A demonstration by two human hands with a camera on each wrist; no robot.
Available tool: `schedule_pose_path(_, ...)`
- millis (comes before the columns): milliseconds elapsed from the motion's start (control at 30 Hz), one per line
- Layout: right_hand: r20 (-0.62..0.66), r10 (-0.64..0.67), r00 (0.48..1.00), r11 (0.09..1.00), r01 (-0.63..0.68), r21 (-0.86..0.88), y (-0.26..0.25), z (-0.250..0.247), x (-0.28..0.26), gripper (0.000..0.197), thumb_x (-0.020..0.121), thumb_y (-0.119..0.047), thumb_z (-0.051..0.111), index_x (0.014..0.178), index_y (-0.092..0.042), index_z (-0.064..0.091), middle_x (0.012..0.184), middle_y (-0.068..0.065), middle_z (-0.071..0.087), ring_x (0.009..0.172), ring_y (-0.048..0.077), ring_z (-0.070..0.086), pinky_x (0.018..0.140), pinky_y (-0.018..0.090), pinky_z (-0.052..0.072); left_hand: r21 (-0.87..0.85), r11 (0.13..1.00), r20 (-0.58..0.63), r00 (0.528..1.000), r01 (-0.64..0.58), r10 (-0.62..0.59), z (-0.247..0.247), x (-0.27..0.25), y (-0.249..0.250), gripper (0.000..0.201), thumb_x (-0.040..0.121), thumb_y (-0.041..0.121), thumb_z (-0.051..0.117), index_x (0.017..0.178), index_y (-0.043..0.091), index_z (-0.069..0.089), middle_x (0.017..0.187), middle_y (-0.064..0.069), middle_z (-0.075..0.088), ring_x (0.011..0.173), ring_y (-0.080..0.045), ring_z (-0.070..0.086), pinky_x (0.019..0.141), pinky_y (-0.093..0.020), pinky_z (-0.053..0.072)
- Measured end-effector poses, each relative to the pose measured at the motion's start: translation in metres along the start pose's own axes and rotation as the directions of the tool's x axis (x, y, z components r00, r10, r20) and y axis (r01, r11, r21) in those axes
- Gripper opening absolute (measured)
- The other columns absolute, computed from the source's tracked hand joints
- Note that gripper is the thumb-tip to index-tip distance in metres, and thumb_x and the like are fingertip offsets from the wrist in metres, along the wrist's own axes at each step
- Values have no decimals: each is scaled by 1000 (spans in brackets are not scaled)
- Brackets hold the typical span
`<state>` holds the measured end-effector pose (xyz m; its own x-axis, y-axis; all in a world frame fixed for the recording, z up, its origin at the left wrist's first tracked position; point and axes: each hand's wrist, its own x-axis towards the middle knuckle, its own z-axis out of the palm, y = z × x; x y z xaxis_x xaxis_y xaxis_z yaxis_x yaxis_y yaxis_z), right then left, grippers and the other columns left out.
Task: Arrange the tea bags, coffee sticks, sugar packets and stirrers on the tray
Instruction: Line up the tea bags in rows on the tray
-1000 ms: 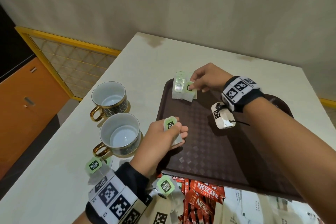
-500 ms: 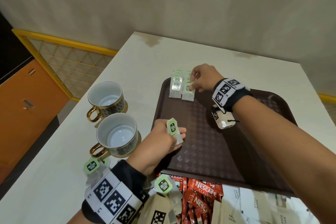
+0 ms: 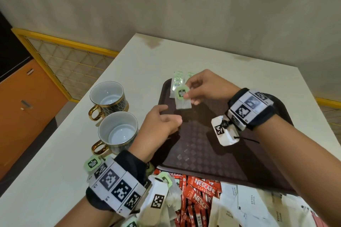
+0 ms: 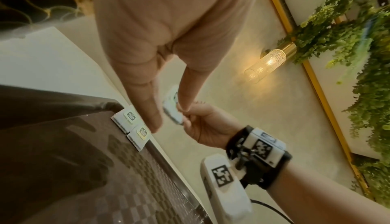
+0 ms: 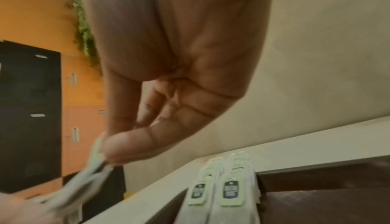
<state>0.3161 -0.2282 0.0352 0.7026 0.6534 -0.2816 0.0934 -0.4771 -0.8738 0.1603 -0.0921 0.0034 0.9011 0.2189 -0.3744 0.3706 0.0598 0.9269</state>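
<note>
A cream table [image 3: 129,72] carries a brown tray [image 3: 203,153]. Two rows of tea bags [image 3: 178,81] lie in its upper-left corner; coffee sticks [image 3: 199,190] and sugar packets [image 3: 245,202] wait at bottom frame. The right hand [image 3: 204,86] pinches a tea bag [image 3: 182,100] hanging tag-up, long axis vertical, mid-frame. The left hand [image 3: 158,125] looks loosely curled, empty.

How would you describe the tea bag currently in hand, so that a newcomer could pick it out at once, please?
Start at the dark brown tray on the pale table. Near its far left corner, two tea bags lie flat side by side. The one meant hangs above the tray, pinched at its green tag by the right hand: the held tea bag, the only one off a surface.
</note>
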Motion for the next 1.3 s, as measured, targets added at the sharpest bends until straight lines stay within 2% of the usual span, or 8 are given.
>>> schedule_pose_path(133,-155,77,985,991,-93,-96,14,4,34,14,79,7,73,77,8,60,60,14,60,55,20,65,56,26,55,78,995,-34,997,-60,63,-13,-24,0,45,91,11,65,133,19,49,112,3,70,100,-5,65,71,-7,51)
schedule_pose_path(400,-316,93,944,845,-243,-476,23,23,75,44,72,-8,82,54,-13,42,55,3,46,53,18,54,39,20,40,120,983,-37,989,-138,143,-46,-64,-6,22,90,7,65,104,24,68,92,5,76,93,-10,70,93,-28,53)
schedule_pose_path(600,-386,84,919,741,-317,-593,11,20,59,46,68,-41,86,78,-7,56,77,8,58,76,26,57,54,27,35,140,973,-75,978,-181,193,-63,-81,-9,15,86,8,69,96,20,72,89,-12,72,93,-35,66,92,-43,55)
schedule_pose_path(667,-393,15,920,765,-263,-588,-3,17,35,47,71,-43,83,84,-5,60,81,9,61,76,25,58,61,29,39,207,959,-112,969,-193,219,-72,-83,-14,14,86,10,70,91,23,73,83,-5,72,86,-25,68,87,-39,57)
schedule_pose_path(800,-192,-45,980,839,-68,-540,-30,37,-48,33,76,-36,80,80,-8,63,62,5,65,51,15,61,58,28,48,588,786,4,972,-192,234,-83,-83,-23,9,87,29,71,95,30,69,83,12,70,79,2,64,72,-21,51)
schedule_pose_path(1000,323,22,946,682,222,-697,-26,121,-136,36,86,-46,67,113,-23,63,96,-4,61,84,11,60,76,32,53,899,224,370,926,-376,68,-64,-81,-44,29,91,42,59,115,27,57,100,0,57,93,-20,57,68,-31,39)
schedule_pose_path(1133,411,60,910,528,321,-787,-2,155,-159,32,90,-43,60,113,-21,62,107,-1,47,96,18,52,82,38,49,911,88,404,915,-404,16,-71,-91,-61,16,93,31,53,106,25,60,100,-1,51,96,-25,55,68,-31,32)
schedule_pose_path(1300,346,-35,938,620,291,-728,-3,156,-163,25,96,-35,53,114,-21,65,106,-3,52,97,15,52,87,36,47,906,193,371,926,-376,62,-86,-99,-61,26,94,25,55,117,29,66,117,-2,55,107,-24,55,86,-34,44)
